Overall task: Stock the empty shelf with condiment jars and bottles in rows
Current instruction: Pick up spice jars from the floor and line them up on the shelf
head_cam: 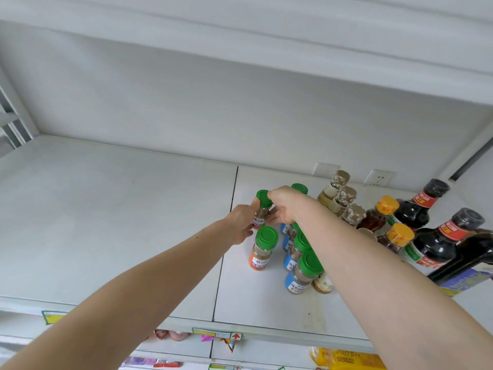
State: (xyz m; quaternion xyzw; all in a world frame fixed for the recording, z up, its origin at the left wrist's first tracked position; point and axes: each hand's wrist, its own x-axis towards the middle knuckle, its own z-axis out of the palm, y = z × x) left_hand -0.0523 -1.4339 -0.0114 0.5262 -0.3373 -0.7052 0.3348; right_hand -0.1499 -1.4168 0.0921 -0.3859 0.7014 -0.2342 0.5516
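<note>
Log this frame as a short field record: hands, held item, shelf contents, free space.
left hand: left hand holds the orange-label jar at its body
right hand: right hand grips the same jar near its green cap
row in front: second orange-label jar
neighbours: blue-label jars, dark sauce bottles
free space: shelf bare to the left

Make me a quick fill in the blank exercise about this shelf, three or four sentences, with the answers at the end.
1. Both hands, left hand and right hand, hold a spice jar with a ____ lid.
2. The free-standing jar in front of it has an ____ label.
3. The dark sauce bottles stand at the shelf's ____ end.

Answers: green; orange; right
</note>
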